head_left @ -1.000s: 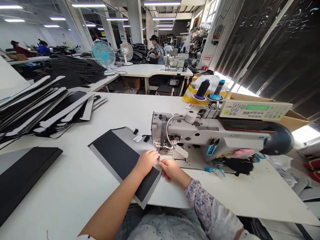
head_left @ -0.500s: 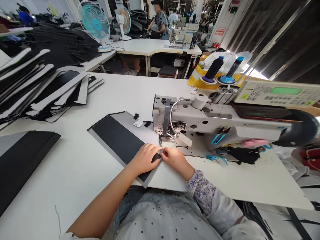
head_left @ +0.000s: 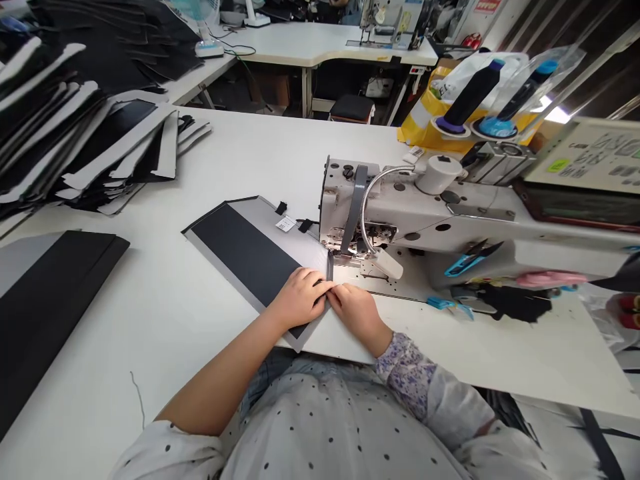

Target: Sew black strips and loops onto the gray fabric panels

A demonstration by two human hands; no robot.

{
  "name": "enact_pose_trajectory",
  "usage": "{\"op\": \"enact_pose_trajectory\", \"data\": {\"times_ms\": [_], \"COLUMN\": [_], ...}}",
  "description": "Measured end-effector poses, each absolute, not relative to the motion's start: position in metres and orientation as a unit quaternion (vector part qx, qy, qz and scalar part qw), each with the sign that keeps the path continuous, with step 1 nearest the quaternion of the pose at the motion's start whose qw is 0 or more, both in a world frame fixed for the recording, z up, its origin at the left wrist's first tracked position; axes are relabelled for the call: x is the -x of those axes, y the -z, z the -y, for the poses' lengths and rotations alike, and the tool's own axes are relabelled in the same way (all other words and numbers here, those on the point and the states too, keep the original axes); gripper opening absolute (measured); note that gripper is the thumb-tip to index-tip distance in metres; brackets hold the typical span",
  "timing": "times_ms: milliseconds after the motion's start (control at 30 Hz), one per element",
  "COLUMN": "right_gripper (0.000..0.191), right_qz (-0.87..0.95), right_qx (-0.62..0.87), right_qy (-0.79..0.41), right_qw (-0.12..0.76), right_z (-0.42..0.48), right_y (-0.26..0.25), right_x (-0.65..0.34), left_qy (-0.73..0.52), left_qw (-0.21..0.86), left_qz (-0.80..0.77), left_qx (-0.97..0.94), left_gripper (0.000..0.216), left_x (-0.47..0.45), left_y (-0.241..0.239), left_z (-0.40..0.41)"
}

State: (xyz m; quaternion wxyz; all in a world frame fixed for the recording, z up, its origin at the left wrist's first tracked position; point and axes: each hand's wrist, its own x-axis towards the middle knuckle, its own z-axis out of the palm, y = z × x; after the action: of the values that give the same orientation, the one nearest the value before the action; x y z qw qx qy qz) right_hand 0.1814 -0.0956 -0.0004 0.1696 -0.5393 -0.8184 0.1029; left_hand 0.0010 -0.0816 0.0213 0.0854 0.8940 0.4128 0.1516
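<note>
1. Panel [head_left: 250, 257], black face with grey border, lies flat on the white table [head_left: 150, 347]. It runs from the hands out toward 11 o'clock, and its near right corner is at the table edge.
2. A small white label [head_left: 286, 224] sits on the panel's far grey end, at 12 o'clock of the black face.
3. Left hand [head_left: 300, 297] is knuckles-up on the panel's right edge, fingers curled narrow. The tips are hidden, so I cannot tell if it grips or just presses.
4. Right hand [head_left: 356, 310] is touching the left at 3 o'clock of it, fingers curled on the same edge. Cannot tell its grip either. The forearm has a floral sleeve.
5. Sewing machine [head_left: 425, 213] is at 1 o'clock of the hands, with its needle end just beyond the fingertips.
6. Blue snips [head_left: 467, 259] lie under the machine arm at 2 o'clock.
7. Two thread cones [head_left: 467, 100] stand behind the machine at 1 o'clock, with a yellow bag [head_left: 425, 123] behind them. Its contents are hidden.
8. A stack of black panels [head_left: 75, 147] is at 10 o'clock, and a folded black piece [head_left: 45, 293] is at 9 o'clock.
9. The room is a workshop, with another white table [head_left: 320, 43] at 12 o'clock.
</note>
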Motion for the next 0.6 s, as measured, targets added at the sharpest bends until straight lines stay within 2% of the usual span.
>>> {"op": "enact_pose_trajectory", "data": {"times_ms": [233,600], "right_gripper": [0.024,0.026], "right_qz": [0.840,0.823], "right_qx": [0.482,0.526], "right_qy": [-0.068,-0.061], "right_qw": [0.238,0.207], "right_z": [0.088,0.055], "right_y": [0.004,0.003], "right_x": [-0.185,-0.180], "left_qy": [-0.163,-0.197], "left_qw": [0.076,0.002], "left_qz": [-0.416,-0.461], "left_qx": [-0.891,-0.865], "left_gripper": [0.037,0.019], "left_x": [0.003,-0.002], "left_y": [-0.014,-0.011], "left_z": [0.065,0.020]}}
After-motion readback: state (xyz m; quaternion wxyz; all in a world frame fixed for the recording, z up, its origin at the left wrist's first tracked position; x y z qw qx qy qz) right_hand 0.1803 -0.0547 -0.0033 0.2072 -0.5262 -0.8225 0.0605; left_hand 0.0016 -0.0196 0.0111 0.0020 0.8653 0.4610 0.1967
